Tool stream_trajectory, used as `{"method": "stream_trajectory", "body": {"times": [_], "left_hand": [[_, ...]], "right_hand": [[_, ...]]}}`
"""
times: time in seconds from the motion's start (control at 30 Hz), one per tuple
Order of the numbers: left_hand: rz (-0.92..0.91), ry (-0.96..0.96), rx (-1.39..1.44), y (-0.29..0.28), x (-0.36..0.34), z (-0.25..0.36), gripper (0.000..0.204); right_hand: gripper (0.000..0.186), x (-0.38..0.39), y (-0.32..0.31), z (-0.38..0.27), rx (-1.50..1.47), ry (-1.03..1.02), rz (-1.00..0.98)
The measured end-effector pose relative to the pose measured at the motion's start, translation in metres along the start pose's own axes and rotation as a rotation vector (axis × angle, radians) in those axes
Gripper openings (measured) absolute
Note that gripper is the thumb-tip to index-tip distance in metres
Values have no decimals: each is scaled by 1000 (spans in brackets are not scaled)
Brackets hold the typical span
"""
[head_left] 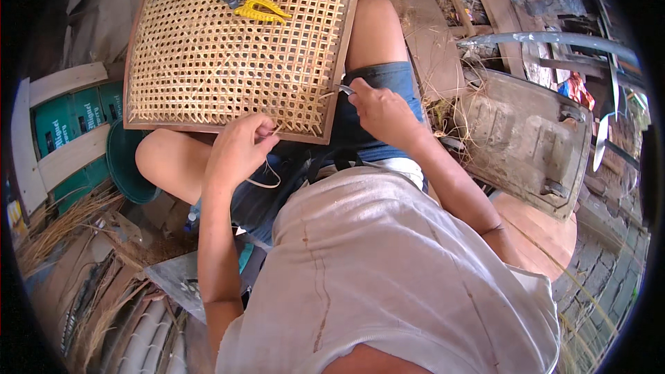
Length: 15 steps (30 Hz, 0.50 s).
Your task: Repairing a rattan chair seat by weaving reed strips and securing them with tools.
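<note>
A wooden frame with a woven cane panel (235, 48) rests across my knees. My left hand (239, 149) pinches a thin cane strip (267, 181) at the frame's near edge; the strip loops down below the hand. My right hand (377, 111) grips a small metal tool (345, 88) against the frame's near right corner. Yellow-handled shears (255, 7) lie on top of the weave, far from both hands.
A green crate with wooden slats (66, 131) stands at the left, a dark green bowl (128, 166) beside my knee. A worn grey panel (526, 138) and metal bars (547, 40) crowd the right. Loose cane fibres (62, 228) litter the lower left floor.
</note>
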<state>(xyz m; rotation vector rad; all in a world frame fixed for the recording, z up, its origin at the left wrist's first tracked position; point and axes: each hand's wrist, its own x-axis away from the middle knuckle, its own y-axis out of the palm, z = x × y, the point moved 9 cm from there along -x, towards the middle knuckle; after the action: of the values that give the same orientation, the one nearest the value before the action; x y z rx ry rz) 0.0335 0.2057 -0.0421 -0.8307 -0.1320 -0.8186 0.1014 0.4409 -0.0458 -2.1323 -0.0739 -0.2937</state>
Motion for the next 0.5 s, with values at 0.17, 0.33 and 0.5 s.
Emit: {"method": "stream_trajectory", "body": {"times": [0.17,0.33,0.5], "left_hand": [[76,321,31,19,-46,48,27],[217,451,-63,37,-59,51,14],[371,482,6,32,-57,47,11]], "right_hand": [[14,-1,24,-15,199,100,0],[26,-1,29,-26,82,92,71],[41,-7,21,-27,47,227,54]]}}
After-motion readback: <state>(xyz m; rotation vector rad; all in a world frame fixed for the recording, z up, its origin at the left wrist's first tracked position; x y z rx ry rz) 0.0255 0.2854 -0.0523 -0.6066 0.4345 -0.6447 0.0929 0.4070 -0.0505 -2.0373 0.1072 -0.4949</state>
